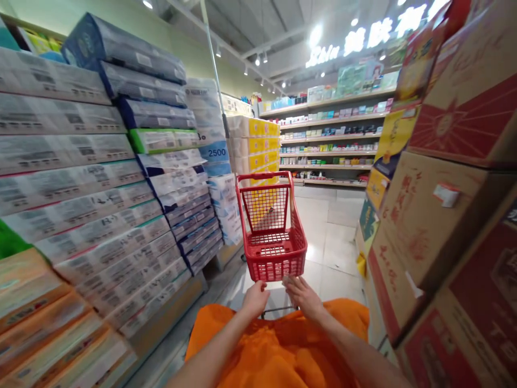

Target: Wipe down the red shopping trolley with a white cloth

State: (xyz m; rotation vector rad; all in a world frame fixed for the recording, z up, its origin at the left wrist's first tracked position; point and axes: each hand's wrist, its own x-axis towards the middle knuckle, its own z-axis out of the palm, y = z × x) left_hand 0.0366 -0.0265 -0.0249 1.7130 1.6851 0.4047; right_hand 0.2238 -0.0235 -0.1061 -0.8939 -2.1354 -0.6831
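Fingers of the left hand and right hand curl over the near rim of the red cart, steering it between stacked tissue packs and cartons.

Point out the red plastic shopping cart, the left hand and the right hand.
red plastic shopping cart [271, 250]: head view, basket floor.
left hand [255, 299]: head view, back of hand.
right hand [302, 295]: head view, back of hand.

The shopping cart stands between tissue packs left and cartons right.
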